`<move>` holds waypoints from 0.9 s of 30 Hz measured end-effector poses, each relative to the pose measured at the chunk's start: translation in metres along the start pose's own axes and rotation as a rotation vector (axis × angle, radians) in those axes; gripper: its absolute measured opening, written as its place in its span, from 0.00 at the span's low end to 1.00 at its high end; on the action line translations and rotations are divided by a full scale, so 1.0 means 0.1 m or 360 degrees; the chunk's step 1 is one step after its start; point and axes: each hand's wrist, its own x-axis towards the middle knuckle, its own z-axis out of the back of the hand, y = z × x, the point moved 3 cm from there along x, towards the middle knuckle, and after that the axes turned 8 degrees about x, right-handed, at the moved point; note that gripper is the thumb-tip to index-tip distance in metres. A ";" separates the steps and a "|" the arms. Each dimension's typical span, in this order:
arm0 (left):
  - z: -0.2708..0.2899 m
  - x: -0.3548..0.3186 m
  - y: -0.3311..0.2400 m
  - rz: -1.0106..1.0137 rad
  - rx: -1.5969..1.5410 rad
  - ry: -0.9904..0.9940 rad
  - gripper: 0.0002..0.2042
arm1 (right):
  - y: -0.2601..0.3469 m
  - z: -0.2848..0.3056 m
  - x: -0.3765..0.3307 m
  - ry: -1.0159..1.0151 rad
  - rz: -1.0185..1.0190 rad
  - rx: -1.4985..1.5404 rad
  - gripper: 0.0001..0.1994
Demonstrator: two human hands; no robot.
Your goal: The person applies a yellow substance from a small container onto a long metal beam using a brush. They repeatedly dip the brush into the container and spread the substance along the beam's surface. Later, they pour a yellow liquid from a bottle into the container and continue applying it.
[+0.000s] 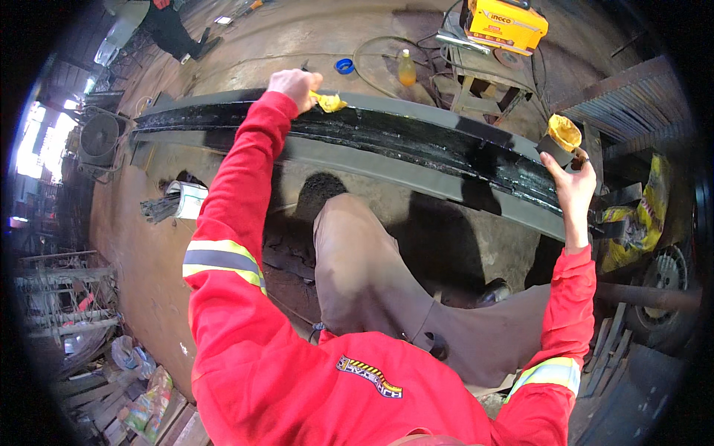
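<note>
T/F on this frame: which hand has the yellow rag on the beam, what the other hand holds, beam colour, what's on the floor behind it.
1. The left hand presses a yellow rag on the beam. True.
2. The right hand is empty. False: it holds a small container with yellow in it.
3. The beam's upper face looks glossy black. True.
4. A blue bottle stands behind the beam. False: the bottle is orange; a blue ring lies near it.

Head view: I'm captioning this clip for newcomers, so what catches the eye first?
The long steel beam, wet black, crosses the middle. At its far edge the left hand presses a yellow rag; at right, the right hand holds a small container. A yellow machine sits behind.
</note>
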 end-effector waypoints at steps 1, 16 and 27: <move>0.05 -0.05 -0.05 -0.0078 -0.0162 -0.0011 0.12 | 0.02 0.01 -0.01 0.0015 -0.0062 -0.0094 0.33; 0.16 -0.05 -0.12 0.0010 -0.0561 -0.0309 0.12 | 0.10 -0.04 -0.06 -0.0017 -0.0044 0.0014 0.31; 0.55 0.55 -1.47 -0.0261 -0.0644 -0.0030 0.12 | 0.13 0.06 0.02 -0.0146 0.0078 0.0046 0.33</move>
